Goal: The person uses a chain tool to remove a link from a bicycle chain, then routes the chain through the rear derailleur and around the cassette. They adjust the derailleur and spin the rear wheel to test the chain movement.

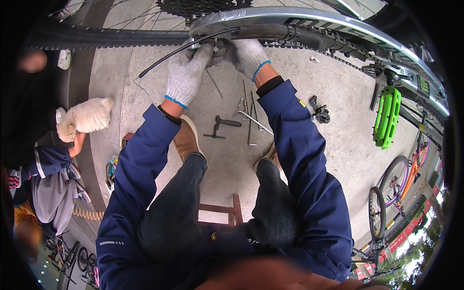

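Observation:
Both my hands wear pale knit gloves with blue cuffs and meet below the rear hub of a bicycle. My left hand (186, 75) is closed, its thumb and fingers pinched around something at a small silver metal part (216, 46). From the other side, my right hand (246, 55) has curled fingers at the same part; what they grip is hidden. Just above runs the silver bicycle frame (270, 15), with the black cassette (203, 6) behind it. A black cable housing (169, 57) arches over my left hand, a thin bare wire trailing from its end.
On the concrete lie a chain tool (222, 126), hex keys (253, 122) and a black mechanical part (320, 111). A green pedal (386, 117) juts out at right. Left, a person reaches toward a fluffy pale dog (89, 116). More bicycles (394, 179) stand far right.

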Motion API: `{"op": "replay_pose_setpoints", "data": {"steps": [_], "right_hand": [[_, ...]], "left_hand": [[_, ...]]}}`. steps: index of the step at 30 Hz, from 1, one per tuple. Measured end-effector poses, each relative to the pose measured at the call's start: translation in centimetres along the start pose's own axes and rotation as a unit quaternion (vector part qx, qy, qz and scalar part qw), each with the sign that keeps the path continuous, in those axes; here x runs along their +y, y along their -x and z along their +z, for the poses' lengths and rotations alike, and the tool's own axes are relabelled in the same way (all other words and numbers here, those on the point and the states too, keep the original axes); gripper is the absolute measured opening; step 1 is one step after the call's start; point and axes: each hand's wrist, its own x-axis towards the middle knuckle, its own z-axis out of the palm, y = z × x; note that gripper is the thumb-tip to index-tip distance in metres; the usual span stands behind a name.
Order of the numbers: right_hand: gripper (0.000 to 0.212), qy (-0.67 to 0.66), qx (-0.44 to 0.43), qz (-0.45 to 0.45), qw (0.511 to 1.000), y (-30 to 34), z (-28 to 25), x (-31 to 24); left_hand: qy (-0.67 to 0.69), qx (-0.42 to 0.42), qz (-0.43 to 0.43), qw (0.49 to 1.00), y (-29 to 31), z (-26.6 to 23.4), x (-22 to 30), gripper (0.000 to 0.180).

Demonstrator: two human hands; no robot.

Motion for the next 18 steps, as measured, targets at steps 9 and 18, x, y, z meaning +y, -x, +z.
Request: {"op": "replay_pose_setpoints", "data": {"steps": [9,18], "right_hand": [[0.033,0.044,-0.008,0.005,0.999,0.0,-0.5,0.0],[0.031,0.38,-0.086,-0.168,0.906,-0.6,-1.2,1.0]], "left_hand": [[0.019,-0.003,0.004,1.0,0.0,0.2,-0.1,0.038],[0.003,0.003,0.012,1.0,-0.2,0.3,-0.3,0.038]]}}
